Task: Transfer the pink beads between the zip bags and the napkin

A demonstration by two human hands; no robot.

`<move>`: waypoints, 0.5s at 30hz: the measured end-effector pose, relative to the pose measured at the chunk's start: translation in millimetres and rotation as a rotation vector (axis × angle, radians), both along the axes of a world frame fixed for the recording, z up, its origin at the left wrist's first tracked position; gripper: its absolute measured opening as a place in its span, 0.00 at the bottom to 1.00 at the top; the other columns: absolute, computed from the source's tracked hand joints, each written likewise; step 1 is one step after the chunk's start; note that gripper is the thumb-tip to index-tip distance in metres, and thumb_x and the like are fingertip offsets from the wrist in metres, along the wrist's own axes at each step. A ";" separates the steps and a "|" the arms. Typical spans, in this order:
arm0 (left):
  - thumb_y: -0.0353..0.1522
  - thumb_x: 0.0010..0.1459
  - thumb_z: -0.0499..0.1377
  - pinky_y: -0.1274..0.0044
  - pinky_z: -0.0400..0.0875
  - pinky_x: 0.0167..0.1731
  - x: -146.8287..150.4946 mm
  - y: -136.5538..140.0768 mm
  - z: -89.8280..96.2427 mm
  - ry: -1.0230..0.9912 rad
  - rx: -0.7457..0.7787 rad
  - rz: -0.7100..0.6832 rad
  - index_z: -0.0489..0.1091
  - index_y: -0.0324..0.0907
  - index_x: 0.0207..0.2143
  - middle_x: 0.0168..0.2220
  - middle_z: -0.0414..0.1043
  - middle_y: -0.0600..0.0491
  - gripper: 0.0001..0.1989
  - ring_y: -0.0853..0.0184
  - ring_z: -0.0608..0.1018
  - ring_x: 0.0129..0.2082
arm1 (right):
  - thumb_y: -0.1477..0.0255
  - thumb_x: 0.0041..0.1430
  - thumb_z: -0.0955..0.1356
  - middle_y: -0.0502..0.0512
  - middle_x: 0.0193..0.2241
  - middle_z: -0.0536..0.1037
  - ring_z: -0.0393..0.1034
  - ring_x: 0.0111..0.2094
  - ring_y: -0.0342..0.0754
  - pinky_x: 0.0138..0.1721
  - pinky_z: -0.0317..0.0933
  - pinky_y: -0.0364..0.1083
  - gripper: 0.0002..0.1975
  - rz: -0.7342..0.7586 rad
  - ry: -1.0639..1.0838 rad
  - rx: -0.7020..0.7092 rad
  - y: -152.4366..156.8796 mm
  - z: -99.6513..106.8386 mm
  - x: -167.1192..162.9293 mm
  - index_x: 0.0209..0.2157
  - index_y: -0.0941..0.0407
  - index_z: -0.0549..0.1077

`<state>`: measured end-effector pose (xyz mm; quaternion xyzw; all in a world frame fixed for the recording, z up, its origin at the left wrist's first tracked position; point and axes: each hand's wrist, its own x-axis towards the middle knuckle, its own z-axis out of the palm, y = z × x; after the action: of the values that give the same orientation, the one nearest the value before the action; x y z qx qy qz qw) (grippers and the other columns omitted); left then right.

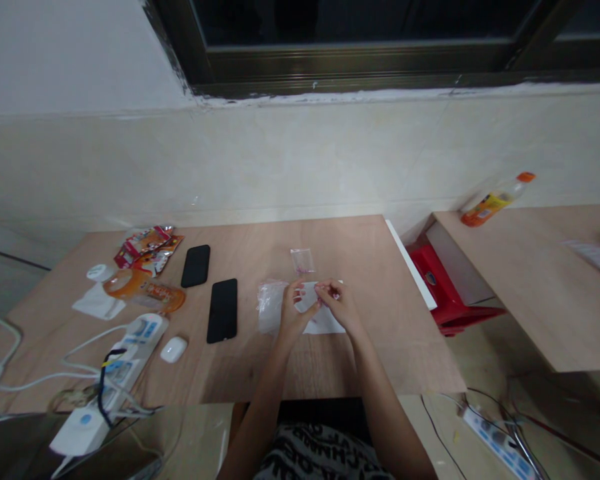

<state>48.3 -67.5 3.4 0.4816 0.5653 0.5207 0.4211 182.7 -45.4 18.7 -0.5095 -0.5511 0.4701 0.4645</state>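
Both of my hands are above a white sheet of paper (325, 324) at the middle of the table. The fingers of my left hand (295, 313) curve with the thumb stretched away from them, its tip meeting the fingertips of my right hand. My right hand (343, 307) is closed in a pinch; whatever is between its fingers is too small to make out. Beside my left hand lies a clear plastic bag (270, 307). Beyond the hands is a small clear bag (303, 260) with tiny pinkish bits at its near end.
To the left lie two black phones (223, 311) (196, 266), a white earbud case (174, 349), an orange drink bottle (145, 291), snack packets (150, 250) and a power strip (130, 360) with cables. A red stool (437, 287) stands between this table and another table (550, 287) bearing a bottle (495, 203).
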 end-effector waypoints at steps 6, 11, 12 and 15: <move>0.32 0.38 0.70 0.70 0.67 0.42 0.2 0.2 2.9 -0.013 -0.004 0.000 0.67 0.46 0.48 0.46 0.69 0.49 0.31 0.63 0.73 0.41 | 0.56 0.55 0.67 0.46 0.16 0.65 0.58 0.20 0.42 0.23 0.52 0.41 0.18 0.071 -0.149 0.017 1.6 0.0 -1.8 0.31 0.57 0.76; 0.30 0.38 0.70 0.70 0.67 0.42 0.6 0.5 2.7 -0.014 0.000 0.006 0.67 0.46 0.47 0.46 0.70 0.49 0.31 0.63 0.74 0.41 | 0.59 0.56 0.67 0.47 0.16 0.66 0.58 0.20 0.42 0.24 0.52 0.41 0.15 0.091 -0.211 0.032 1.0 0.5 0.6 0.31 0.57 0.77; 0.30 0.38 0.69 0.70 0.68 0.42 0.7 0.6 2.5 -0.011 0.002 0.004 0.67 0.46 0.47 0.46 0.70 0.49 0.31 0.63 0.74 0.41 | 0.59 0.56 0.66 0.47 0.17 0.66 0.58 0.21 0.42 0.24 0.52 0.41 0.15 0.094 -0.211 0.034 0.8 0.3 0.9 0.31 0.57 0.77; 0.29 0.38 0.69 0.70 0.68 0.42 1.0 0.7 2.7 -0.006 0.000 -0.002 0.67 0.46 0.48 0.46 0.70 0.49 0.31 0.63 0.74 0.42 | 0.59 0.57 0.66 0.47 0.17 0.67 0.59 0.21 0.42 0.25 0.52 0.42 0.16 0.104 -0.192 0.035 0.2 0.3 1.7 0.30 0.57 0.76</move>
<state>49.3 -66.8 6.1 0.4805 0.5635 0.5217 0.4235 184.4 -45.3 19.0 -0.5148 -0.6266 0.4330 0.3935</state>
